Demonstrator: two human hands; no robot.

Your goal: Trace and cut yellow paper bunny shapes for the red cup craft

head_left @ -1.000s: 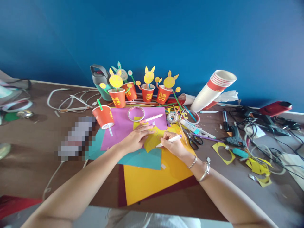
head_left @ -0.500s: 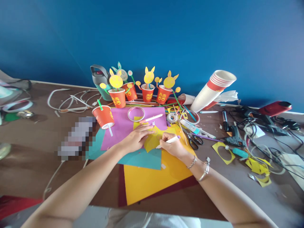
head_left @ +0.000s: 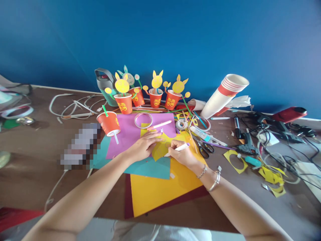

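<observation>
My right hand [head_left: 180, 151] grips a white felt-tip pen [head_left: 182, 147] with a purple end, its tip down at a piece of yellow paper [head_left: 158, 154]. Faint round outlines show on that paper. My left hand [head_left: 146, 146] lies flat on the paper's left part, fingers stretched out and holding nothing. Underneath are sheets of purple paper [head_left: 122, 134], teal paper [head_left: 150, 170] and orange-yellow paper [head_left: 160, 194]. Above my left fingers rests another white pen [head_left: 159, 125], close to a roll of tape [head_left: 143, 126].
Red paper cups [head_left: 124, 104] with yellow rabbit faces stand along the back. A cup with straws [head_left: 109, 124] is at left. Scissors [head_left: 206, 149], a glue gun [head_left: 248, 145], cables and yellow offcuts [head_left: 273, 175] lie right. A leaning cup stack [head_left: 220, 97] and a flask [head_left: 106, 87] are behind.
Almost nothing differs. The whole view has shifted very slightly; both hands keep their places on the yellow paper, the pen still in my right hand.
</observation>
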